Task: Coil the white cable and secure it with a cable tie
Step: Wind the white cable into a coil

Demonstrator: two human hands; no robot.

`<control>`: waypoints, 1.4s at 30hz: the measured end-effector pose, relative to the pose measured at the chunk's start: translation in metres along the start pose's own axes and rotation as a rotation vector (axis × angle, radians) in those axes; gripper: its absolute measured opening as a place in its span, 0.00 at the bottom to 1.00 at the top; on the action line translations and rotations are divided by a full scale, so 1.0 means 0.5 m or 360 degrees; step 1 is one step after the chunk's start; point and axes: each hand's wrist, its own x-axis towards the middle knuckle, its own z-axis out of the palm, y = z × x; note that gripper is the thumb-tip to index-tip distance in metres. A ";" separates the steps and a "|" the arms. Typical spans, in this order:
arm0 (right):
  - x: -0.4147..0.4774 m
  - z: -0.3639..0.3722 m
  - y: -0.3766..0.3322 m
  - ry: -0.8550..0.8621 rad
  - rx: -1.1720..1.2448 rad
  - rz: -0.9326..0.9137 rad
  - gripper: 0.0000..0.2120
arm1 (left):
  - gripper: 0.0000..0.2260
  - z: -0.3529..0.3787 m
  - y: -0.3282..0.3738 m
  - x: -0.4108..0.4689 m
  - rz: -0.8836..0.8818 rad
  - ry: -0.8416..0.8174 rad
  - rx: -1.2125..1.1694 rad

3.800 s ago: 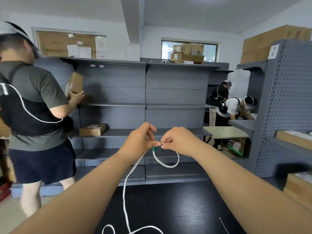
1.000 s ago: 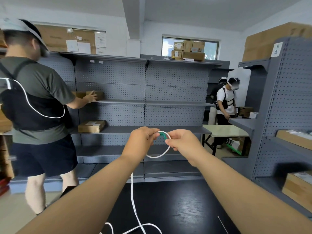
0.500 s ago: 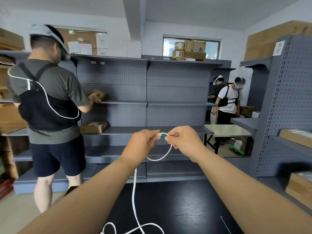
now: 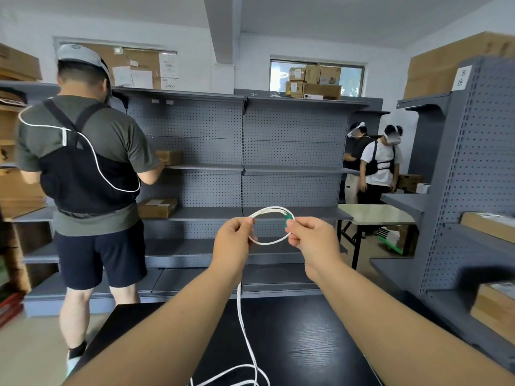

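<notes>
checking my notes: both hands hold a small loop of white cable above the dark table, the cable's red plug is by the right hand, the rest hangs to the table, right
Not quite: the plug is green, not red, as the head view shows. The rest holds: the left hand and right hand hold a small loop of white cable above the dark table, the slack trailing down onto it.

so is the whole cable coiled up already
No, only a small loop of the white cable sits between the hands; the rest hangs down onto the black table.

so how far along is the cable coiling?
Early. Done: roughly one loop of the white cable formed, pinched by the left hand and right hand at the green connector. Left: the slack on the black table, and the tie; none visible.
</notes>
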 end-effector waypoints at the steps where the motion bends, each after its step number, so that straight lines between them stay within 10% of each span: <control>1: -0.002 -0.001 0.005 -0.0025 0.0037 0.0049 0.04 | 0.09 -0.001 0.000 0.000 0.0038 0.0016 0.0028; 9: -0.013 -0.021 -0.007 -0.0424 0.0030 0.0307 0.03 | 0.08 -0.018 0.012 0.005 0.0734 0.0150 0.0786; 25: -0.004 -0.041 -0.036 -0.0652 -0.0951 -0.0304 0.05 | 0.10 -0.024 0.026 0.004 0.1150 -0.0133 0.1271; 42: -0.008 -0.046 -0.042 -0.0515 -0.0356 0.0127 0.06 | 0.11 -0.017 -0.001 0.000 0.0074 -0.0377 0.0028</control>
